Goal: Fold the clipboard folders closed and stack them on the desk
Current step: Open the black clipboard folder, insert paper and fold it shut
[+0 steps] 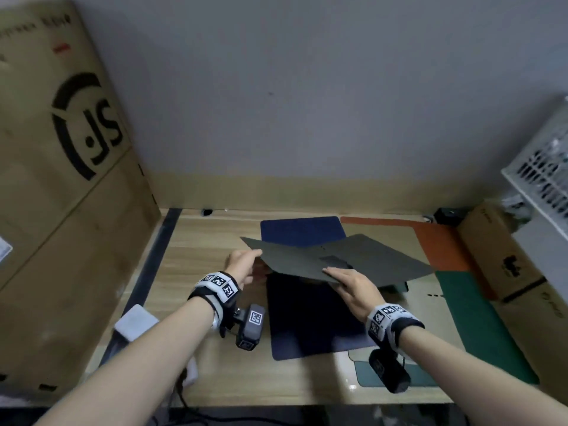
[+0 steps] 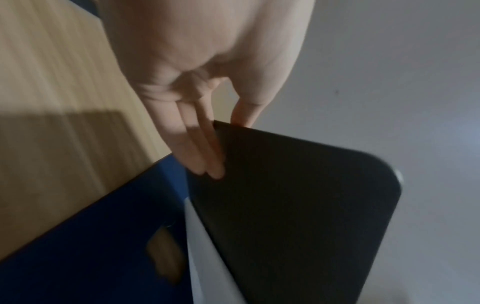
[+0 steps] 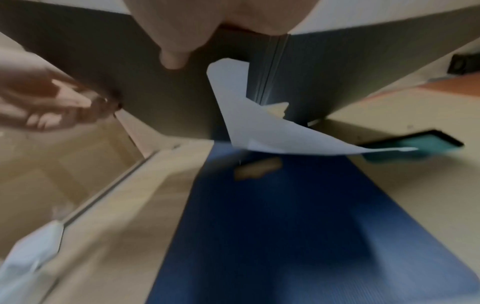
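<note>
Box (image 1: 55, 179): a tall cardboard box stands at the left end of the desk, with a round black logo on its side.
Desk (image 1: 199, 250): pale wood, set against a grey wall.
Blue folder (image 1: 310, 318): lies open and flat on the desk, under the two hands; its far half reaches toward the wall.
Grey folder (image 1: 353, 259): held up in the air above the blue folder, half open, both halves sloping down to the fold in the middle. In the right wrist view a white sheet (image 3: 259, 123) hangs from its underside.
Orange folder (image 1: 436, 241): flat on the desk at the far right, partly hidden behind the grey one.
Green folder (image 1: 473, 318): flat on the desk at the right, nearer than the orange one.
Crate (image 1: 541, 167): white, with slots, at the right edge above a small carton.
Left hand (image 1: 242, 265): pinches the left corner of the grey folder, thumb on top and fingers (image 2: 205, 156) beneath.
Right hand (image 1: 353, 287): grips the near edge of the grey folder close to the fold, straight fingers on top and the thumb (image 3: 174, 51) under it.
</note>
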A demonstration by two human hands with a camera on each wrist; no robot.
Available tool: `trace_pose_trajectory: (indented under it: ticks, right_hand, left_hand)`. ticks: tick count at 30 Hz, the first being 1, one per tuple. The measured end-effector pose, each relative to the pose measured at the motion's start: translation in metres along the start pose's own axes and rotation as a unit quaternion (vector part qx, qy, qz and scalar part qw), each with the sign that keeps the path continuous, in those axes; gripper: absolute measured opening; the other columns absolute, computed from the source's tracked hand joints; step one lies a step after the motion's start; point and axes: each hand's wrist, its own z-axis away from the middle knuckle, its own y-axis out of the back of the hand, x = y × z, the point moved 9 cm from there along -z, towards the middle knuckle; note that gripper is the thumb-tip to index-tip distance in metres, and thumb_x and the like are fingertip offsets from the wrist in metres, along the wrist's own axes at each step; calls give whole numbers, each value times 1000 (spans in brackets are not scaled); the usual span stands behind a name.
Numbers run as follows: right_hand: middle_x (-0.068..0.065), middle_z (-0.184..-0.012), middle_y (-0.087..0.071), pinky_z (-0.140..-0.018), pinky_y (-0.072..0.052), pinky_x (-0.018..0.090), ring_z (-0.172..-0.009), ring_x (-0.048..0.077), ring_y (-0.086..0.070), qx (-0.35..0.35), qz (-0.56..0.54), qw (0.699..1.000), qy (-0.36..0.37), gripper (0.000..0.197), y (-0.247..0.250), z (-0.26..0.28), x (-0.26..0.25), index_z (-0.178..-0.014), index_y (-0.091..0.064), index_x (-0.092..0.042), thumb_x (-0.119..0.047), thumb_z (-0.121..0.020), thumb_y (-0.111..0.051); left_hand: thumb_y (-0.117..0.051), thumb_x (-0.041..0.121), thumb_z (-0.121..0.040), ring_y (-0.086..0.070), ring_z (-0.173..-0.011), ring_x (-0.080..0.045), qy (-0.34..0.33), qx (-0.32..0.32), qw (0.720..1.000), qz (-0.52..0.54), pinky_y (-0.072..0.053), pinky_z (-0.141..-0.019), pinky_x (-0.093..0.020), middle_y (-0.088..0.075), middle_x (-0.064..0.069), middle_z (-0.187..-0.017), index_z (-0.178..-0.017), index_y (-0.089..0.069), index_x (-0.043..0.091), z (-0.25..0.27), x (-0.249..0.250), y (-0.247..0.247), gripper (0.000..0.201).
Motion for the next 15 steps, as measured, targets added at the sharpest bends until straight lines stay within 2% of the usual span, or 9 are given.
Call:
trace_pose_trajectory:
  ticks: [1,2,3,5,7,10,11,13,15]
  right_hand:
    - [0,-132,-61,-98,-39,27,-121,22,-56,21,-2,1000,-10,37,19,-7,-1,-133,-57,-28,-25,-97,-51]
    - [0,-125,-65,-91,-42,29,-115,23,-59,35,-2,999,-22,33,41,-15,-5,-129,-60,-30,-30,-98,-49]
    - [1,-118,-68,-84,-44,31,-109,24,-61,44,-6,998,-33,31,56,-24,-5,-125,-62,-31,-37,-98,-48]
    - [-2,-103,-72,-76,-46,34,-97,25,-65,82,-36,995,-38,28,98,-36,-14,-111,-67,-32,-46,-96,-48]
    - [-8,-85,-70,-71,-47,37,-82,21,-64,120,-86,988,-33,27,134,-46,-25,-97,-68,-29,-49,-93,-51]
    - [-9,-63,-55,-63,-40,36,-63,14,-49,185,-157,969,-48,24,181,-58,-30,-75,-62,-26,-43,-92,-56]
    - [-8,-62,-52,-63,-38,36,-62,14,-45,201,-182,961,-52,29,193,-62,-30,-72,-59,-21,-43,-91,-56]
    - [-1,-69,-57,-67,-40,37,-65,19,-47,215,-237,946,-53,38,211,-65,-30,-79,-61,-9,-45,-89,-54]
    - [3,-87,-72,-81,-49,39,-79,24,-62,216,-297,929,-54,32,219,-65,-29,-90,-69,-10,-39,-92,-56]
  left_hand:
    - [-54,19,-95,-64,-48,-12,-16,-18,1000,13,-42,-39,-17,-69,0,-62,-86,-58,11,7,17,-3,12]
    - [-48,20,-98,-63,-41,-9,-30,-37,998,27,-40,-34,-15,-69,2,-61,-88,-58,11,14,35,-6,17]
    - [-44,21,-99,-65,-43,-11,-37,-50,997,38,-41,-35,-16,-70,-1,-69,-94,-59,11,14,44,-9,19]
    - [-42,21,-99,-68,-60,-19,-50,-54,996,49,-52,-49,-26,-68,-9,-89,-99,-59,13,20,68,-10,20]
    - [-43,18,-98,-65,-75,-25,-64,-48,996,41,-55,-65,-38,-64,-12,-97,-97,-58,12,23,85,-8,16]
    - [-49,16,-97,-61,-94,-27,-68,-41,997,-10,-52,-88,-49,-61,-15,-112,-99,-56,10,20,96,-6,9]
    - [-51,18,-96,-58,-101,-27,-61,-42,997,-31,-50,-91,-48,-60,-16,-120,-108,-55,8,18,94,-7,16]
    - [-52,28,-96,-52,-113,-28,-53,-24,996,-74,-45,-95,-46,-53,-16,-131,-129,-46,4,13,90,-5,42]
    - [-50,41,-95,-46,-123,-32,-49,-3,993,-106,-39,-102,-43,-46,-15,-137,-142,-35,3,8,88,0,62]
